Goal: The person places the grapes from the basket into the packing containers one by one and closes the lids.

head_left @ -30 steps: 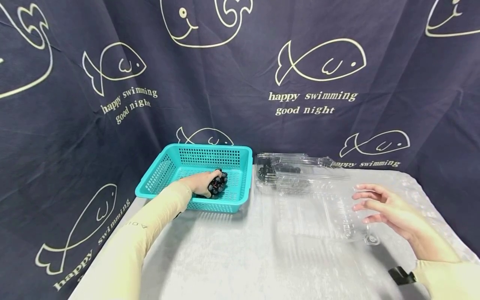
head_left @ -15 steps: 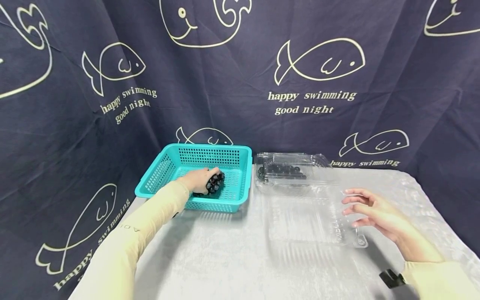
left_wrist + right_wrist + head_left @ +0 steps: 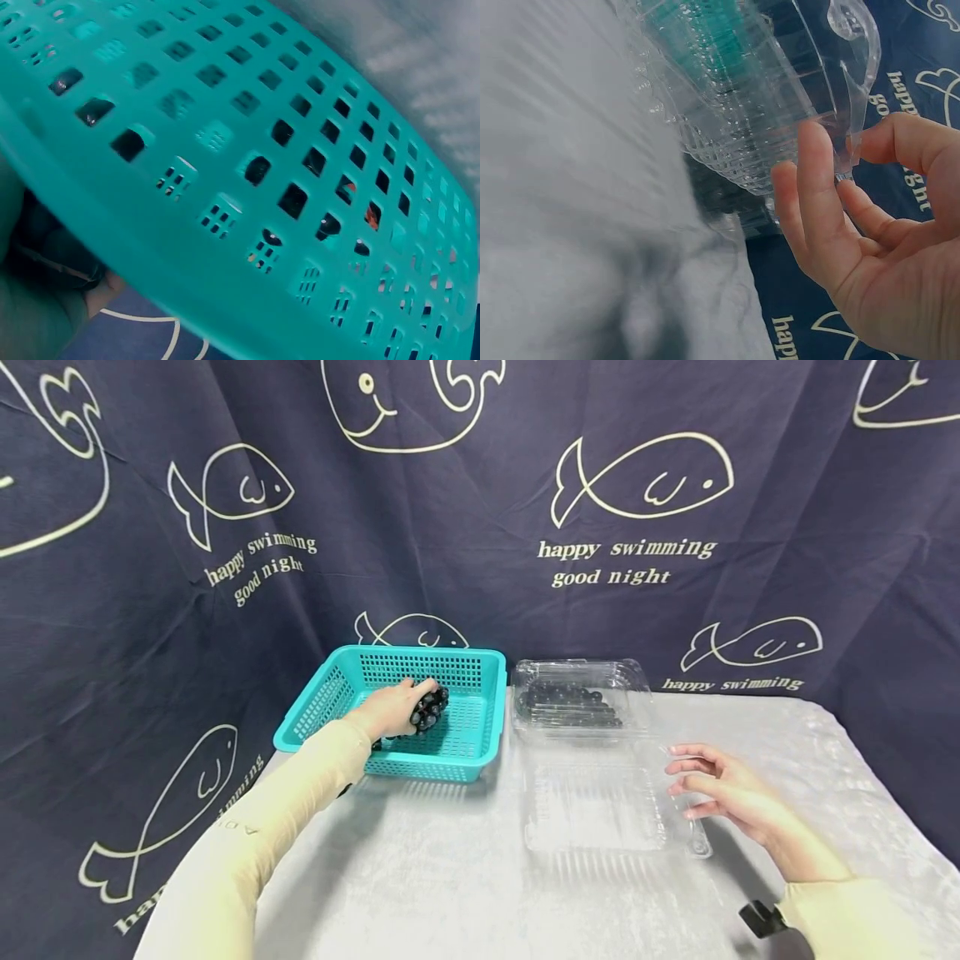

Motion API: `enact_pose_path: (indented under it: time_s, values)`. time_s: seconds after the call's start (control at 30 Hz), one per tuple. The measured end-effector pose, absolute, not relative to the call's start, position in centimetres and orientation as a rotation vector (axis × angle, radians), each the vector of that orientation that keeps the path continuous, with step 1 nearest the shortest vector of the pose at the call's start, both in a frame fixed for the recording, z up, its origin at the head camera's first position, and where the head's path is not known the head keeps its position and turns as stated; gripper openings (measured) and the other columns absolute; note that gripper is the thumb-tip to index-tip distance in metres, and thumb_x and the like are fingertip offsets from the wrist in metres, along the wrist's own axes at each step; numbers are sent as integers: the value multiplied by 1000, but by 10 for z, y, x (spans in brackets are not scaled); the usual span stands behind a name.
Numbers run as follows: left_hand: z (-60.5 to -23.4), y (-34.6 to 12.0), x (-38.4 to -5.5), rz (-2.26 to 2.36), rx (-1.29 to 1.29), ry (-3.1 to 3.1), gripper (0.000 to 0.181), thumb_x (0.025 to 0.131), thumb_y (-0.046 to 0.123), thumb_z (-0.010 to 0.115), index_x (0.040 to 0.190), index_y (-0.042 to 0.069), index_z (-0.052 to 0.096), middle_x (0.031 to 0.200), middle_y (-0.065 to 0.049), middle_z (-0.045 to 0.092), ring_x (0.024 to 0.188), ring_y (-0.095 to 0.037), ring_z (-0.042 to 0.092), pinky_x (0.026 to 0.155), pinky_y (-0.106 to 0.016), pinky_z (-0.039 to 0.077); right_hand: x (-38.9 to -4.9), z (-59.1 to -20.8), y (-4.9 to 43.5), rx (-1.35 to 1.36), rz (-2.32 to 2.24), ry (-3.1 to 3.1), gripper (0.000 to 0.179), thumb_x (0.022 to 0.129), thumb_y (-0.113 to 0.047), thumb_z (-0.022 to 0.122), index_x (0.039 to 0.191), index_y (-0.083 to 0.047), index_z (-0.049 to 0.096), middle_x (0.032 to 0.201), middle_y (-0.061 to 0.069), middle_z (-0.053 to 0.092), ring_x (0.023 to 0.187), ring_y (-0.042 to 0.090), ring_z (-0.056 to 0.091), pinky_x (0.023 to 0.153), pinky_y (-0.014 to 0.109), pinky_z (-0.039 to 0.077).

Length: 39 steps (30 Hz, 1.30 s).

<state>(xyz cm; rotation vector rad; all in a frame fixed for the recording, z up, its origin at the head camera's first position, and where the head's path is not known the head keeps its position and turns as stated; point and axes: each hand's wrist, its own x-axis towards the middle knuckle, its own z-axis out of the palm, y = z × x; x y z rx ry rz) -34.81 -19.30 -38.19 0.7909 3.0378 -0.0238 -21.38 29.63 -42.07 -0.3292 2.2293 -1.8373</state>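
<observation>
head view, dark grapes [image 3: 430,710] gripped by the left hand [image 3: 387,706], in or just above the teal basket [image 3: 450,769] on the desk [image 3: 420,877], a clear container [image 3: 597,810] pinched at its edge by the right hand [image 3: 731,789]

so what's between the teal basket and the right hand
In the head view, clear plastic packaging lies between the teal basket and the right hand. Farther back, dark fruit shows through clear plastic.
</observation>
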Motion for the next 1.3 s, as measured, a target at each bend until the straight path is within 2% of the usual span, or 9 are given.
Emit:
enact_pose_path:
  time_s: [0.17,0.27,0.43,0.63,0.77,0.87,1.3]
  values:
    - [-380,-190,-342,-57,784,3091,78,75,21,79,138,24,34,114,-21,51,62,-27,57,51,-36,50,-215,-426,290,-275,-1829,2242,45,92,-5,54,130,3,33,108,0,57,91,15,65,65,42,58]
    - [-380,-186,-337,-93,789,3117,77,76,21,79,139,23,34,116,-24,51,58,-27,56,45,-33,47,-216,-430,287,-230,-1817,2253,53,91,-7,55,134,7,28,111,7,54,91,17,64,67,44,57]
    - [-380,-180,-330,-87,822,3204,76,75,22,79,138,22,37,120,-28,50,58,-28,57,44,-34,48,-217,-437,282,-168,-1812,2245,59,90,-6,55,138,8,24,116,18,50,93,19,64,71,46,57]
    - [-377,-174,-322,-98,862,3303,77,72,20,81,137,22,39,108,-23,52,51,-23,53,41,-31,46,-217,-445,277,-128,-1827,2240,58,90,-7,55,138,6,26,115,16,53,92,18,64,69,43,57]
    - [-372,-172,-315,-52,874,3354,78,71,16,80,138,21,40,108,-23,52,54,-25,55,43,-32,47,-218,-448,274,-111,-1821,2236,58,90,-8,55,138,6,26,117,18,51,92,17,64,69,42,57]
    - [-369,-170,-310,1,894,3396,78,70,16,81,138,20,41,105,-22,52,58,-28,57,45,-35,49,-219,-449,271,-107,-1827,2222,58,90,-8,56,138,6,26,116,15,53,92,16,64,69,41,58]
    - [-368,-158,-291,135,915,3502,80,65,19,84,133,20,42,100,-18,51,56,-26,57,40,-33,46,-222,-455,265,-84,-1865,2140,58,92,-8,53,138,10,23,110,10,56,91,19,65,71,41,58]
